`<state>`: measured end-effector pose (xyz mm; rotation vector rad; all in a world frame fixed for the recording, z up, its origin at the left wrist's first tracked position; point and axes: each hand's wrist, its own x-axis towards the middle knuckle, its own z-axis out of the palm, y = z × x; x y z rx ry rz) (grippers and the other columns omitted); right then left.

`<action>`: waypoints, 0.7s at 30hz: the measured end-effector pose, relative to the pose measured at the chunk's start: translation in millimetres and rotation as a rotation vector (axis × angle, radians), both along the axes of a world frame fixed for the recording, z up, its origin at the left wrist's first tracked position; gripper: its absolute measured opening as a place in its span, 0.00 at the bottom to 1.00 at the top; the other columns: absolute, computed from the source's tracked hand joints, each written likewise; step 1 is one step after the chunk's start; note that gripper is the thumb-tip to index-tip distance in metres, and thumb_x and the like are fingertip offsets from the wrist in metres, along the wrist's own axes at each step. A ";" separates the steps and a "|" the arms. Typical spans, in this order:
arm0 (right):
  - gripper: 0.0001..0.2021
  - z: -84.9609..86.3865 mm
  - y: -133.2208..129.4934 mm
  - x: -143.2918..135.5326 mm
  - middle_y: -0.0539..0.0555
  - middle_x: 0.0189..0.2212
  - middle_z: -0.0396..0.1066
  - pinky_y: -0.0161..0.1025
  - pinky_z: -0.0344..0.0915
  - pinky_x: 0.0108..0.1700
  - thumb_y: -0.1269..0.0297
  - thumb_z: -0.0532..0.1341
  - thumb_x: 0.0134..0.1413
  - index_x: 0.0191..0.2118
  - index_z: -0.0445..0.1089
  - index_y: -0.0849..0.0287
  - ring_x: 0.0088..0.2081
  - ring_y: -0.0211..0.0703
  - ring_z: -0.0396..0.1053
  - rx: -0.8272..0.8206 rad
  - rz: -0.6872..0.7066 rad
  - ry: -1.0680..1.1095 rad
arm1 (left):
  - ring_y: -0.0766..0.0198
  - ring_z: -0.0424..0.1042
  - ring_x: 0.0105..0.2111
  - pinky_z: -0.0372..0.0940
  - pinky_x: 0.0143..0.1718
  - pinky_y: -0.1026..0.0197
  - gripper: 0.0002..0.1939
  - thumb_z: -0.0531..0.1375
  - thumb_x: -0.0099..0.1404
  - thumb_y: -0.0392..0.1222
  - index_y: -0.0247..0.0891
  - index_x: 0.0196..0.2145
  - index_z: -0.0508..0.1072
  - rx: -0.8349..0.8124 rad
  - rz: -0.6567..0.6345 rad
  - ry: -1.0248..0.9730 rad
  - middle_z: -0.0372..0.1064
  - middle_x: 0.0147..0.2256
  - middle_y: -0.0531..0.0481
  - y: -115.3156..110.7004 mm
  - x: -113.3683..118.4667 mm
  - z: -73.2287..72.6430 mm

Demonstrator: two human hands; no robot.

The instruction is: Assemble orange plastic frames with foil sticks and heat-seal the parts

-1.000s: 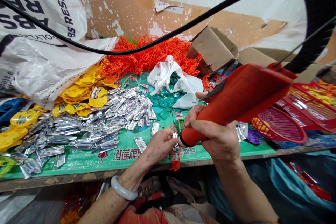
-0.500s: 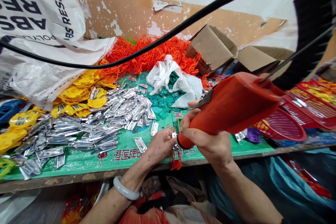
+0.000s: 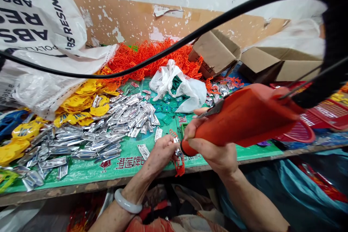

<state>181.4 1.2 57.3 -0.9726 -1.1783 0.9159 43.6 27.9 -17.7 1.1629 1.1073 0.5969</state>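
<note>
My right hand [image 3: 212,148] is wrapped round a red electric screwdriver [image 3: 244,116], tilted with its nose down to the left. A metal lever shows along its upper side. My left hand [image 3: 164,150] pinches an orange plastic frame [image 3: 179,166] at the table's front edge. A shiny metal piece lies on the frame, right by the screwdriver's nose; whether the tip touches it is hidden. Left of my left hand lie loose silver metal plates [image 3: 143,151], beside a big heap of silver plates [image 3: 130,116].
A black cable [image 3: 152,61] arches across the view from the screwdriver's end. Orange frames [image 3: 152,58] are piled at the back, with a white plastic bag [image 3: 190,90] before them. Yellow parts [image 3: 78,98], a white sack [image 3: 32,36], cardboard boxes [image 3: 217,50] and red baskets [image 3: 296,130] surround the green tabletop.
The view has shifted slightly. The screwdriver's body has tilted a little flatter, and its nose stays at the orange frame. Both hands keep their grip.
</note>
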 end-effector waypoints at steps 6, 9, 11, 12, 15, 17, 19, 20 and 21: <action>0.08 23.4 5.8 17.3 0.48 0.25 0.69 0.43 0.67 0.35 0.72 0.65 0.41 0.31 0.70 0.55 0.27 0.42 0.67 0.106 -0.048 0.233 | 0.69 0.59 0.19 0.52 0.21 0.66 0.14 0.61 0.60 0.52 0.38 0.29 0.67 -0.036 -0.024 -0.095 0.64 0.20 0.58 -5.2 -20.9 18.0; 0.08 25.7 16.4 29.7 0.49 0.24 0.70 0.42 0.65 0.31 0.72 0.68 0.39 0.29 0.71 0.57 0.25 0.42 0.67 0.151 -0.181 0.240 | 0.68 0.62 0.23 0.58 0.24 0.66 0.18 0.64 0.58 0.56 0.38 0.28 0.68 -0.082 0.001 -0.182 0.64 0.24 0.57 -7.0 -30.4 17.9; 0.09 21.6 24.2 37.5 0.49 0.22 0.70 0.42 0.65 0.29 0.71 0.70 0.37 0.28 0.71 0.59 0.23 0.43 0.67 0.180 -0.245 0.236 | 0.68 0.64 0.26 0.63 0.30 0.65 0.19 0.65 0.57 0.57 0.37 0.29 0.68 -0.117 0.053 -0.262 0.65 0.26 0.56 -8.2 -34.1 13.5; 0.10 18.6 27.7 41.1 0.49 0.22 0.70 0.42 0.66 0.29 0.71 0.71 0.35 0.28 0.72 0.59 0.23 0.43 0.67 0.185 -0.276 0.238 | 0.68 0.65 0.28 0.64 0.32 0.64 0.18 0.65 0.57 0.55 0.37 0.30 0.68 -0.134 0.085 -0.304 0.66 0.27 0.56 -9.1 -35.1 10.8; 0.13 8.7 35.6 51.1 0.49 0.22 0.70 0.42 0.66 0.28 0.69 0.74 0.32 0.29 0.72 0.59 0.23 0.43 0.67 0.150 -0.356 0.227 | 0.67 0.67 0.30 0.66 0.36 0.61 0.15 0.67 0.55 0.48 0.37 0.34 0.70 -0.198 0.159 -0.414 0.68 0.30 0.53 -13.8 -36.3 3.4; 0.14 2.6 39.8 57.4 0.49 0.23 0.70 0.42 0.66 0.27 0.67 0.76 0.31 0.27 0.72 0.59 0.22 0.43 0.66 0.108 -0.402 0.193 | 0.64 0.70 0.32 0.68 0.38 0.57 0.15 0.66 0.53 0.40 0.37 0.39 0.71 -0.254 0.171 -0.464 0.70 0.33 0.50 -19.8 -36.3 0.5; 0.15 -2.4 44.2 63.6 0.49 0.23 0.70 0.41 0.65 0.28 0.65 0.77 0.30 0.26 0.73 0.58 0.23 0.42 0.66 0.089 -0.449 0.153 | 0.62 0.71 0.33 0.69 0.40 0.53 0.19 0.63 0.50 0.31 0.37 0.41 0.72 -0.338 0.194 -0.536 0.71 0.35 0.49 -27.8 -36.3 -0.7; 0.15 -4.3 46.6 66.5 0.48 0.24 0.70 0.41 0.65 0.29 0.64 0.77 0.29 0.26 0.73 0.58 0.24 0.42 0.66 0.091 -0.479 0.132 | 0.62 0.71 0.32 0.70 0.41 0.52 0.20 0.61 0.48 0.28 0.36 0.41 0.73 -0.379 0.217 -0.580 0.71 0.34 0.49 -32.1 -36.5 -0.7; 0.16 -5.6 49.0 69.3 0.48 0.25 0.71 0.41 0.65 0.29 0.64 0.78 0.28 0.27 0.74 0.57 0.24 0.42 0.65 0.098 -0.509 0.111 | 0.63 0.71 0.32 0.70 0.41 0.52 0.21 0.60 0.46 0.26 0.35 0.40 0.74 -0.413 0.243 -0.632 0.71 0.33 0.49 -36.3 -36.9 -0.3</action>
